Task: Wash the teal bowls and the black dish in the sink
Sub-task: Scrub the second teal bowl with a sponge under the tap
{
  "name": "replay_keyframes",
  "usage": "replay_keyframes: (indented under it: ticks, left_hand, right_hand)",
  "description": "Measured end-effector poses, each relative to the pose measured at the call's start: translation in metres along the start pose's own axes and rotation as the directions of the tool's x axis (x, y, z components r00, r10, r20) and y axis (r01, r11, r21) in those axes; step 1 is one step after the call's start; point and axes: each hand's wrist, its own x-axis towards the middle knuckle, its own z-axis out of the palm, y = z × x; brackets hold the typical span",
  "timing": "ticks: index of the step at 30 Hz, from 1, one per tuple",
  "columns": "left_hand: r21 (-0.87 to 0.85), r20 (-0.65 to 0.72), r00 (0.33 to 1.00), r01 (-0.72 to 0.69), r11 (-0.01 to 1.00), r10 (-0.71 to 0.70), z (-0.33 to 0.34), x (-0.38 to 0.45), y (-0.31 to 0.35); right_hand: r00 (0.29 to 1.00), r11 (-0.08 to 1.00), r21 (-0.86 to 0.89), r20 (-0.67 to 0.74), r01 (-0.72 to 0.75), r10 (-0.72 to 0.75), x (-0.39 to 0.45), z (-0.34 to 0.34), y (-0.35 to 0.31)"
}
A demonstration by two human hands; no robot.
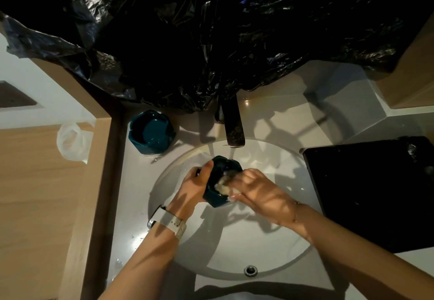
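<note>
From my head camera, I look down into a round white sink [234, 252] set in a pale counter [293, 111]. My left hand [191, 188] grips one teal bowl [223, 182] by its rim, thumb curled over the edge, holding it tilted above the basin just under the faucet [232, 125]. The bowl is dark teal and glossy, with faceted, angular sides and a thick rim; its inside is wet and holds a patch of pale foam. My right hand [258, 189] reaches into the bowl with its fingers pressed against something pale and sudsy there; I cannot tell whether they pinch a sponge or only rub the foam.

A second teal bowl [151, 132] of the same faceted shape sits upright on the counter to the left of the faucet, well apart from my hands, its inner floor shining wet. The black dish [375, 194] lies flat on the counter at the right of the sink, a broad rectangular slab with droplets on its surface. A white watch strap [169, 222] wraps my left wrist. Crumpled black plastic sheeting [211, 41] hangs behind the faucet.
</note>
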Motion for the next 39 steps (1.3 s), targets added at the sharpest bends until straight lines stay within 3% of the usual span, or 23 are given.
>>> replay_keyframes:
  ticks: [2,3,4,5,6,9,11,13,15,19,21,25,30,32,35,36,39]
  left_hand:
    - [-0.048,-0.005,1.000,0.013,0.999,-0.013,-0.002,-0.003,-0.001]
    - [-0.071,-0.005,1.000,0.029,0.997,-0.030,-0.003,-0.003,-0.003]
    - [-0.096,-0.006,0.999,0.048,0.994,-0.049,-0.005,-0.004,-0.004]
    - [-0.107,-0.004,0.998,0.066,0.992,-0.066,-0.005,-0.005,-0.004]
    - [-0.108,-0.004,0.997,0.070,0.992,-0.071,-0.006,-0.005,-0.006]
    - [-0.089,-0.004,0.999,0.033,0.995,-0.034,-0.005,-0.010,-0.008]
    - [-0.074,-0.009,1.000,0.005,0.997,-0.005,-0.004,-0.012,-0.009]
    - [-0.066,-0.002,1.000,-0.010,0.998,0.010,-0.003,-0.012,-0.009]
    - [-0.041,0.009,0.999,-0.042,0.998,0.043,-0.001,-0.014,-0.008]
    - [0.081,0.002,0.991,-0.132,0.988,0.132,0.002,-0.014,-0.010]
    - [0.109,0.000,0.992,-0.123,0.986,0.124,0.004,-0.013,-0.012]
    - [0.148,-0.070,0.987,-0.130,0.980,0.142,0.005,-0.007,-0.010]
    - [0.307,-0.112,0.973,-0.161,0.938,0.203,0.004,0.004,0.000]
    - [0.383,-0.053,0.973,-0.189,0.904,0.226,0.010,0.003,0.001]
    - [0.385,-0.008,0.976,-0.199,0.901,0.219,0.015,0.002,0.000]
    - [0.368,-0.017,0.978,-0.185,0.911,0.206,0.016,0.004,0.000]
    - [0.358,-0.063,0.980,-0.157,0.921,0.191,0.014,0.011,0.004]
  right_hand:
    - [0.978,0.943,0.263,0.000,-0.202,0.210,-0.010,-0.010,-0.001]
    - [0.933,0.816,0.473,0.038,-0.332,0.357,-0.015,-0.017,-0.004]
    - [0.875,0.614,0.676,0.097,-0.408,0.474,-0.017,-0.023,-0.007]
    - [0.820,0.413,0.816,0.124,-0.405,0.559,-0.017,-0.027,-0.011]
    - [0.778,0.338,0.867,0.085,-0.365,0.622,-0.016,-0.031,-0.014]
    - [0.689,0.324,0.909,-0.059,-0.261,0.722,-0.008,-0.038,-0.027]
    - [0.685,0.336,0.906,-0.074,-0.259,0.725,-0.003,-0.036,-0.031]
    - [0.701,0.379,0.840,0.001,-0.387,0.714,0.001,-0.022,-0.030]
    - [0.702,0.343,0.802,0.128,-0.489,0.700,0.008,-0.007,-0.026]
    - [0.757,0.615,0.490,0.157,-0.618,0.634,0.017,0.008,-0.001]
    - [0.761,0.666,0.380,0.207,-0.642,0.615,0.025,0.005,0.011]
    - [0.715,0.659,0.278,0.236,-0.699,0.658,0.034,0.007,0.013]
    - [0.563,0.493,0.290,0.261,-0.820,0.784,0.019,0.019,-0.008]
    - [0.566,0.528,0.212,0.209,-0.822,0.797,0.029,0.020,0.000]
    - [0.682,0.658,0.206,0.075,-0.724,0.727,0.045,0.018,0.012]
    - [0.692,0.667,0.228,0.048,-0.709,0.720,0.046,0.018,0.013]
    - [0.617,0.572,0.300,0.079,-0.764,0.783,0.037,0.015,0.003]
